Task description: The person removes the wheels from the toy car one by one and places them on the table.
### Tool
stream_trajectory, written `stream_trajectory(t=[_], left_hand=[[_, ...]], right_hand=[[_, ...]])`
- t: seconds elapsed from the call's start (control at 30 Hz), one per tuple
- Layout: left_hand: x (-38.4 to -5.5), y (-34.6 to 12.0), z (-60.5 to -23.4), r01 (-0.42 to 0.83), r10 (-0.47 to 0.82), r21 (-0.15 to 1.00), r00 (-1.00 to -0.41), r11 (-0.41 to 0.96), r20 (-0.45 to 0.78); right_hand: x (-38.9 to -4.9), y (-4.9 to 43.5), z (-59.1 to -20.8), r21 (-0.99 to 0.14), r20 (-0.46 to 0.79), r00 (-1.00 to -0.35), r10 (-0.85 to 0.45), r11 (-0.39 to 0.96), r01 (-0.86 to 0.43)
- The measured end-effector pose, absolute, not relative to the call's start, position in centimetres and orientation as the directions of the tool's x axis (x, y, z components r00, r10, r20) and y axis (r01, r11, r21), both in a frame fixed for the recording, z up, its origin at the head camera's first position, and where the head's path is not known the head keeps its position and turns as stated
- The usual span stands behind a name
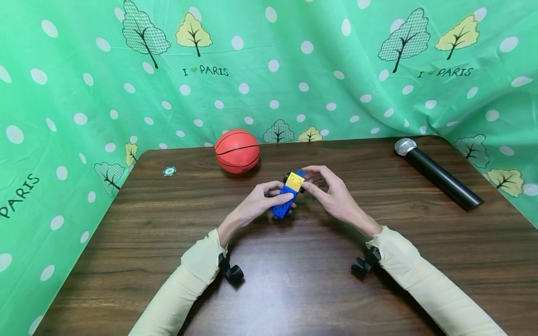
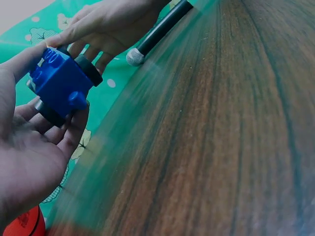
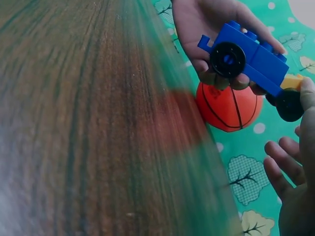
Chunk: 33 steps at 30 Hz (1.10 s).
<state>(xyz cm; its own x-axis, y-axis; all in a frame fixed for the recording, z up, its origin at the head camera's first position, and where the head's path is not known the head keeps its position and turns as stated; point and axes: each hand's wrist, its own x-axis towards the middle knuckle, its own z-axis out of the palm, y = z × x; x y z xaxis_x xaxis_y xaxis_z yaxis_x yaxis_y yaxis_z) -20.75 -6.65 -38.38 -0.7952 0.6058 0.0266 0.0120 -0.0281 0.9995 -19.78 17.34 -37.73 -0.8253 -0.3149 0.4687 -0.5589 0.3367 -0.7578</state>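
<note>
A blue toy car (image 1: 282, 206) built of bricks, with a yellow brick (image 1: 294, 181) at its far end, is held above the table between both hands. My left hand (image 1: 259, 201) grips its blue body, thumb on the studded top and fingers beneath. At the yellow end, my right hand (image 1: 334, 193) pinches the car near a front wheel, its thumb close to the yellow brick. In the right wrist view, black wheels (image 3: 228, 60) and a blue hook (image 3: 204, 43) show. The left wrist view shows a round blue knob (image 2: 77, 100) on the near end.
An orange-red toy basketball (image 1: 237, 151) sits at the table's back edge. A black microphone (image 1: 441, 177) with a silver head lies at the right. Toward the back left is a small round chip (image 1: 170, 171). A green patterned cloth (image 1: 269, 84) hangs behind the brown table (image 1: 294, 289).
</note>
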Motion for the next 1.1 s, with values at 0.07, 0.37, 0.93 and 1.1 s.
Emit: stream_trajectory(t=[0.07, 0.37, 0.93, 1.1], left_hand=[[-20.7, -6.6, -38.4, 0.019, 0.606, 0.999, -0.795, -0.028, 0.033], [-20.4, -6.2, -38.7, 0.076, 0.565, 0.997, -0.822, -0.01, 0.069], [-19.7, -5.4, -38.5, 0.139, 0.434, 0.99, -0.894, 0.033, 0.111], [-19.6, -5.1, -38.7, 0.149, 0.411, 0.989, -0.902, 0.01, 0.132]], right_hand=[[-19.9, 17.3, -37.9, -0.772, 0.446, -0.841, -0.308, 0.343, -0.535], [-19.8, 16.9, -38.2, -0.839, 0.36, -0.887, -0.289, 0.316, -0.443], [-19.7, 15.7, -38.5, -0.889, 0.344, -0.896, -0.281, 0.21, -0.407], [-19.8, 15.3, -38.5, -0.911, 0.318, -0.913, -0.257, 0.183, -0.369]])
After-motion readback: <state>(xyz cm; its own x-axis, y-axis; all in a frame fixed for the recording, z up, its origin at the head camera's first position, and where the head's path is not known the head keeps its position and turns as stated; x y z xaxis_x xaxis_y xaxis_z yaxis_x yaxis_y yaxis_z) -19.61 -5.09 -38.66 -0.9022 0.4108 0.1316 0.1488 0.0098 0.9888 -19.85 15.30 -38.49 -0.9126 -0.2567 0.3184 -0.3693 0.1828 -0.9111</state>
